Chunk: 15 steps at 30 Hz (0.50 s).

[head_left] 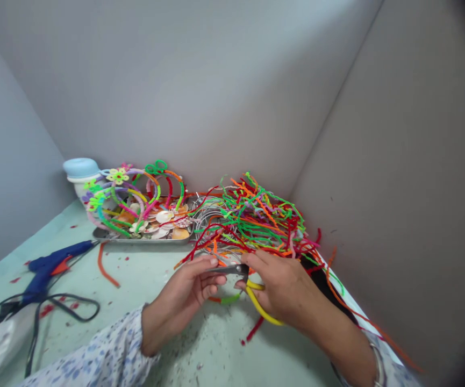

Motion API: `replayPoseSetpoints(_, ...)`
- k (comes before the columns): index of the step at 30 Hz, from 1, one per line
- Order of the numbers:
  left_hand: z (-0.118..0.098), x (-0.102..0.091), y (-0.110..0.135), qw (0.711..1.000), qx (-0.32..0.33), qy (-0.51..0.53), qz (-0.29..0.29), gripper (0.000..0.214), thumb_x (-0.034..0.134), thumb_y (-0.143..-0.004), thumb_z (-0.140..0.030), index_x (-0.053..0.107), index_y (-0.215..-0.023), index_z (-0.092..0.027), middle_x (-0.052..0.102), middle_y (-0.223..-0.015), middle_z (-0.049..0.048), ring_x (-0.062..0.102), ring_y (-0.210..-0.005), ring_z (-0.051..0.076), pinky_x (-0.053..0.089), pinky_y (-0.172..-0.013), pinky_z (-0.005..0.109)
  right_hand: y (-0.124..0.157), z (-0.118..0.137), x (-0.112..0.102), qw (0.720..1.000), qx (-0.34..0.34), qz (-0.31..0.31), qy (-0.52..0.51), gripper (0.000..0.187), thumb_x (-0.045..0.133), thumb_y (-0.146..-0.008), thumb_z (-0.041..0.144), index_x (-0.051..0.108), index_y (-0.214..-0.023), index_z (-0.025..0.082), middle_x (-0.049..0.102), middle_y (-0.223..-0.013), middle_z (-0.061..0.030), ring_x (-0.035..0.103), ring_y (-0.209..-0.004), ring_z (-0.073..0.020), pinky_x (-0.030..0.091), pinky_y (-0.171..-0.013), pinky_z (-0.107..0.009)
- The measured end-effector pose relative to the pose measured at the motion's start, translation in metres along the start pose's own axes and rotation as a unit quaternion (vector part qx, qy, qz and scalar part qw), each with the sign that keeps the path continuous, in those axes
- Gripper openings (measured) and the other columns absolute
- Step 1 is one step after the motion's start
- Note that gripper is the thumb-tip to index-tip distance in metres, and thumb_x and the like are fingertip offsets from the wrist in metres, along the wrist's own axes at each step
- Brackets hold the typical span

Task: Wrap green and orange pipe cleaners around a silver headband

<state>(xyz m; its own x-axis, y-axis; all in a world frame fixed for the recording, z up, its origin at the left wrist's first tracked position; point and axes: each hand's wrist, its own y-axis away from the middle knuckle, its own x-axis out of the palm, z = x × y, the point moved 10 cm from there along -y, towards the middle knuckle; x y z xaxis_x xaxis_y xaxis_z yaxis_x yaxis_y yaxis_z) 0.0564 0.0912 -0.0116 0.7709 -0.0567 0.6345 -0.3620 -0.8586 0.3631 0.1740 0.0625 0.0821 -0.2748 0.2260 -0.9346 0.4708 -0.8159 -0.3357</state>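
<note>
My right hand (283,285) grips a pair of scissors (262,306) by its yellow handles, the dark blades pointing left toward my other hand. The fingers of my left hand (186,293) are curled and pinched close to the blades. Below them shows the curved part of a headband (230,299) wrapped in orange and green pipe cleaner, and my left fingers close on it; its upper part is hidden by the hands. Just beyond both hands spreads a tangled pile of pipe cleaners (260,223) in red, green and orange.
Bare wire headbands (208,212) lie left of the pile. A metal tray (143,241) holds shells and finished colorful headbands (139,185). A white bottle with a blue cap (82,167) stands behind. A blue glue gun (49,266) with its black cord (89,317) lies left. Grey walls enclose the table.
</note>
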Motion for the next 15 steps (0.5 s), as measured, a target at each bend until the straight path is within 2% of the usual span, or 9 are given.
replayPoseSetpoints(3,0.002,-0.002,-0.001,1.000,-0.007,-0.003,-0.006,0.009,0.059,-0.083,-0.006,0.068,-0.082,-0.010,0.074,-0.074,0.0072,0.069,-0.057,0.011,0.053,-0.048,0.014,0.000,-0.007,0.000,0.999,0.008,-0.020,-0.047,0.023,0.063,-0.085,0.032,0.060,-0.106,0.023,0.071,-0.093,-0.0037,0.067,-0.081,-0.0198,0.049,-0.067,-0.027)
replayPoseSetpoints(7,0.002,-0.004,-0.003,1.000,-0.007,-0.009,-0.012,0.008,0.058,-0.085,-0.010,0.065,-0.082,-0.010,0.075,-0.079,0.0099,0.070,-0.060,0.012,0.055,-0.050,0.015,-0.001,-0.037,-0.009,0.981,0.103,-0.102,-0.130,0.032,0.067,-0.081,0.037,0.060,-0.107,0.021,0.072,-0.091,-0.0052,0.068,-0.076,-0.0194,0.051,-0.067,-0.028)
replayPoseSetpoints(10,0.000,-0.006,-0.003,1.000,0.001,0.000,-0.026,0.008,0.056,-0.085,-0.008,0.063,-0.083,-0.012,0.075,-0.076,0.0089,0.071,-0.061,0.013,0.054,-0.050,0.016,-0.002,-0.050,0.002,0.964,0.146,-0.090,-0.201,0.038,0.069,-0.079,0.036,0.057,-0.111,0.021,0.070,-0.081,-0.0018,0.066,-0.070,-0.0188,0.052,-0.064,-0.029)
replayPoseSetpoints(13,-0.001,-0.007,-0.002,0.999,0.008,0.003,-0.032,0.009,0.054,-0.084,-0.007,0.061,-0.081,-0.012,0.074,-0.073,0.0084,0.071,-0.062,0.014,0.054,-0.050,0.016,-0.004,-0.048,0.020,0.944,0.125,-0.058,-0.300,0.042,0.068,-0.078,0.031,0.054,-0.116,0.023,0.069,-0.087,-0.0014,0.067,-0.077,-0.0184,0.053,-0.069,-0.029)
replayPoseSetpoints(15,-0.002,-0.007,-0.002,0.999,0.016,-0.003,-0.030,0.008,0.055,-0.083,-0.008,0.061,-0.080,-0.013,0.074,-0.075,0.0085,0.071,-0.064,0.014,0.053,-0.050,0.016,-0.004,-0.046,0.028,0.938,0.119,-0.044,-0.323,0.041,0.068,-0.077,0.026,0.055,-0.115,0.023,0.070,-0.090,-0.0012,0.067,-0.080,-0.0182,0.053,-0.072,-0.030)
